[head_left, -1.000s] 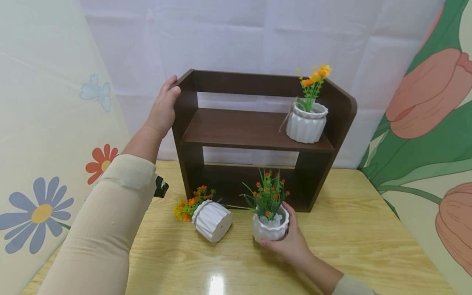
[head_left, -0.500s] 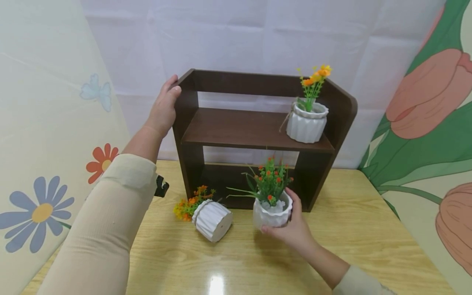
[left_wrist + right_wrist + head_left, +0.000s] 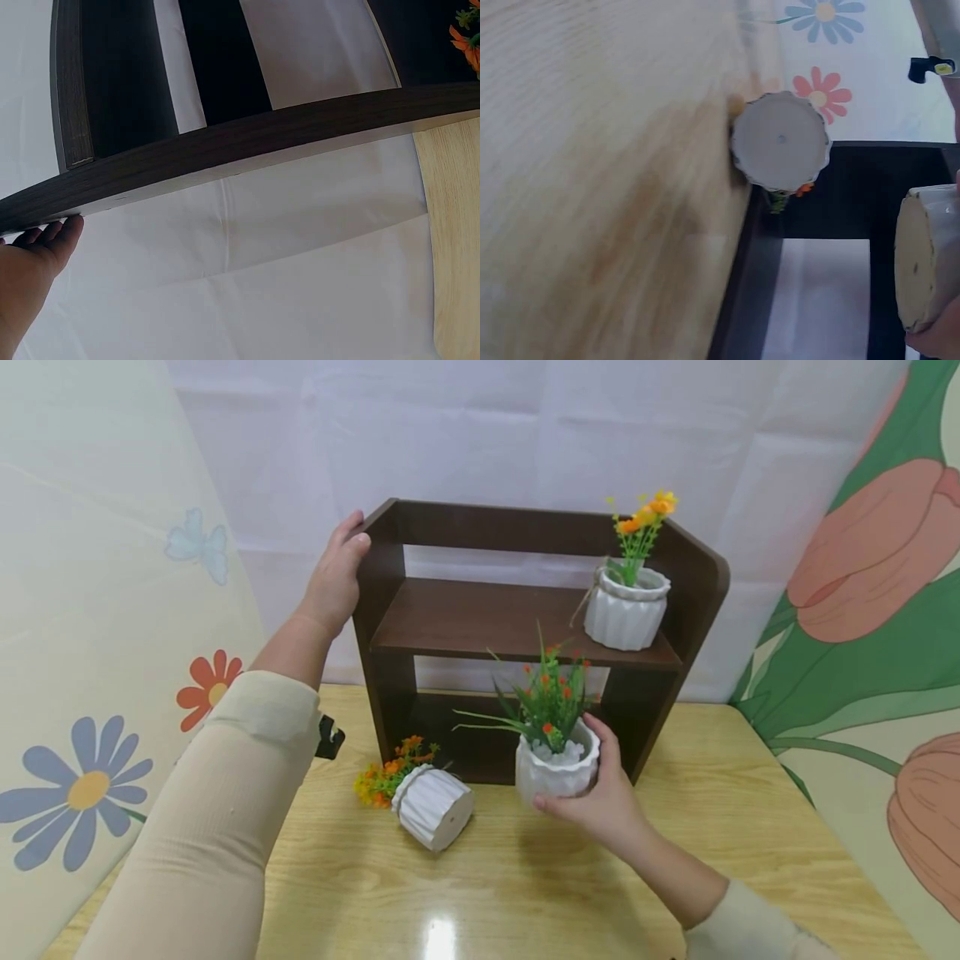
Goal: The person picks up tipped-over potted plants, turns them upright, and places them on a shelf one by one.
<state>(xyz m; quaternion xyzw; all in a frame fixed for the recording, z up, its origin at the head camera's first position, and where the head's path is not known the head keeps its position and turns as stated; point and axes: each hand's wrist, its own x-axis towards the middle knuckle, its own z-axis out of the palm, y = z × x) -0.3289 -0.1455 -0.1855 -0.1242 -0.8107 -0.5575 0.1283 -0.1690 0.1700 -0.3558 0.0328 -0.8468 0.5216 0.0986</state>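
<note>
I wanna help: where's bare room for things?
Free: upper board of the brown wooden shelf, left of its white fluted flowerpot; pale wooden table, right of the shelf. Crowded: shelf's front, by the tipped white flowerpot and right hand.

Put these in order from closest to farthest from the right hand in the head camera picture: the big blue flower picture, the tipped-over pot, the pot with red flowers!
1. Pot with red flowers: held in the right hand.
2. Tipped-over pot: on the table, left of that hand.
3. Big blue flower picture: way over on the left.

The held pot (image 3: 551, 778) looks ceramic, the table (image 3: 525, 902) glossy.
</note>
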